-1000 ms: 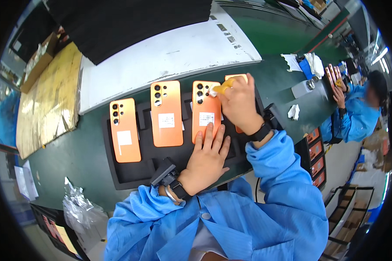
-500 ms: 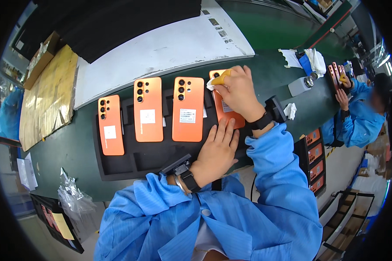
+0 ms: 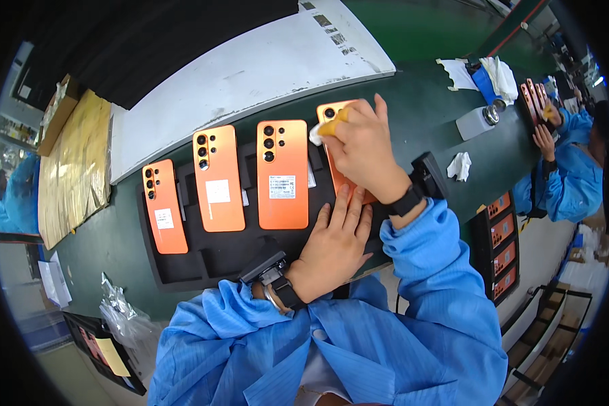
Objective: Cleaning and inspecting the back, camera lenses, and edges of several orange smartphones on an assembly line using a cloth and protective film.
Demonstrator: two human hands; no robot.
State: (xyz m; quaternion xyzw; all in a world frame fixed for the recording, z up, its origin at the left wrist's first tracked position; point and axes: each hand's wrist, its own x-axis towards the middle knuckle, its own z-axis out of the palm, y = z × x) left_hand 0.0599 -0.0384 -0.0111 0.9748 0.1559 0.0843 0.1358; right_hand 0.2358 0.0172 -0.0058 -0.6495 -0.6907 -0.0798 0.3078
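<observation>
Orange phones lie backs up in a row on a black foam tray (image 3: pixel 210 267). My right hand (image 3: pixel 369 152), with yellow finger covers (image 3: pixel 333 126), pinches a small white wipe (image 3: pixel 315 134) at the left edge of the rightmost phone (image 3: pixel 338 177), below its cameras. My left hand (image 3: pixel 330 257) rests its outstretched fingers on that phone's lower end. My hands hide much of this phone. To its left lie a phone with a printed label (image 3: pixel 283 210), another with a white label (image 3: pixel 220 213) and the leftmost phone (image 3: pixel 169 238).
A white bottle with a metal top (image 3: pixel 477 123) and a crumpled wipe (image 3: pixel 459 166) stand and lie to the right. Further right, a co-worker in a blue sleeve (image 3: pixel 575 183) handles orange phones. A black rack of phones (image 3: pixel 504 260) is below the table edge. A white board (image 3: pixel 250 74) lies behind.
The whole view has tilted slightly, shifting the phones and tray in the picture. My right hand still pinches the wipe along the phone's left edge; my left hand stays on its lower end.
</observation>
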